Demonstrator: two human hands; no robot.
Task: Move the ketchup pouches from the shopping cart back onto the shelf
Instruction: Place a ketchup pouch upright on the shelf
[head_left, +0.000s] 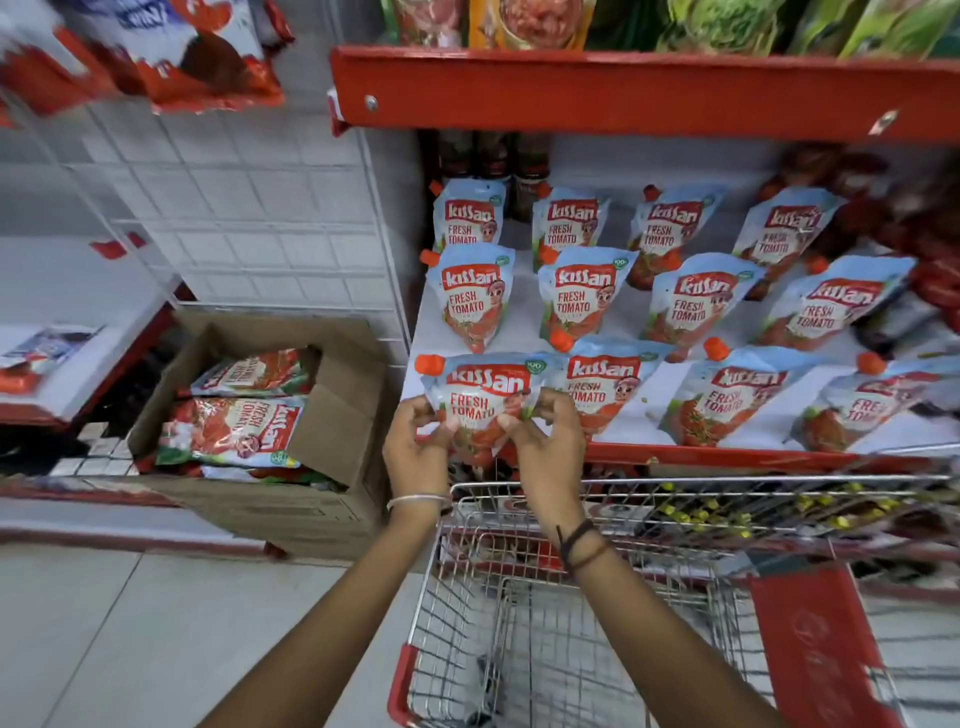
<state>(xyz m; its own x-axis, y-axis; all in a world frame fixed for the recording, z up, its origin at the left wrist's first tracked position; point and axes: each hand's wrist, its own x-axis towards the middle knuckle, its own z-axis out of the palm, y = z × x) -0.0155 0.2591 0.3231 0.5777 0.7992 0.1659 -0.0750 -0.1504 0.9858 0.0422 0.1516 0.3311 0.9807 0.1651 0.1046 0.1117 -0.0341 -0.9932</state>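
A blue-and-red Kissan ketchup pouch (480, 387) with an orange cap stands at the front left corner of the white shelf (631, 415). My left hand (418, 449) grips its lower left side and my right hand (545, 441) grips its lower right side. Several more identical pouches (574, 299) stand in rows behind and to the right of it on the same shelf. The wire shopping cart (571, 639) sits below my arms, and its basket looks empty of pouches.
An open cardboard box (332, 415) with larger ketchup packs lies on the floor to the left of the shelf. A red shelf edge (623, 93) overhangs above. A white wire rack (234, 208) stands on the left. The tiled floor (130, 623) is at the lower left.
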